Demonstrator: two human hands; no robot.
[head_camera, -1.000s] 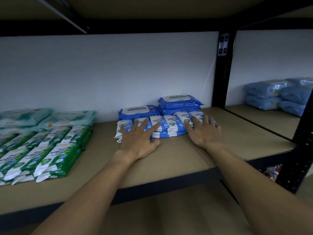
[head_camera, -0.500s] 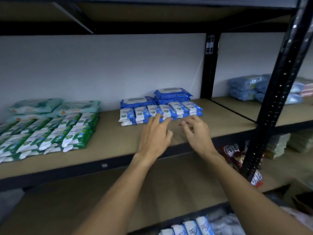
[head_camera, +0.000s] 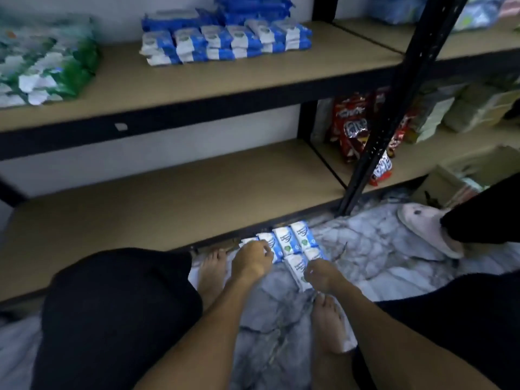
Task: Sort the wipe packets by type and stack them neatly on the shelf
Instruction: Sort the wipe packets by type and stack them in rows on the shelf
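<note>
Two grips, left hand (head_camera: 250,263) and right hand (head_camera: 320,275), clasp blue packets (head_camera: 284,244) on marbled floor (head_camera: 380,249).

Red snack bags (head_camera: 350,122) were stacked at the right, with pale bundles (head_camera: 475,108) piled beside them. A pink slipper (head_camera: 422,229) was seen on the marbled floor (head_camera: 365,249), near an open cardboard box (head_camera: 439,182).

At my feet (head_camera: 211,273) the marbled floor (head_camera: 374,249) holds blue packets (head_camera: 294,242); the upper shelf (head_camera: 239,78) bears blue stacks (head_camera: 225,42) and green ones (head_camera: 47,70).

Black shorts (head_camera: 118,319), bare forearms (head_camera: 213,319), bare feet (head_camera: 211,273)
</note>
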